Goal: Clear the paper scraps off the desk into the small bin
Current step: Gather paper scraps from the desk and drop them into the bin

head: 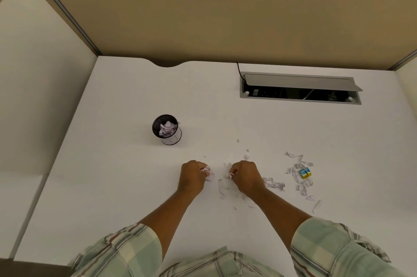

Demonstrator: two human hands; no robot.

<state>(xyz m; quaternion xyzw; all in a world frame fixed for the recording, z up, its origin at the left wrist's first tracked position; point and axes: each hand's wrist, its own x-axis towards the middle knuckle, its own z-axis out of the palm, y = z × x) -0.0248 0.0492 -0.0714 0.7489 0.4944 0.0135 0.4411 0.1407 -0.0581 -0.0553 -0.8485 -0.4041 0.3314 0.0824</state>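
This is an office workstation, a cubicle. A plain white desk [126,100] fills the view, closed in at the back and on the left by tan fabric-covered partition panels [203,6] with slim metal edging. Set into the desktop near the back is a grey cable box [300,88] with its hinged lid raised, showing sockets and wiring inside, and a black cord [239,70] runs into it from behind. The back edge of the desk has a curved cut-out [165,65] for cables. A small black mesh bin [166,129] stands on the desk, of the kind used for desk stationery.
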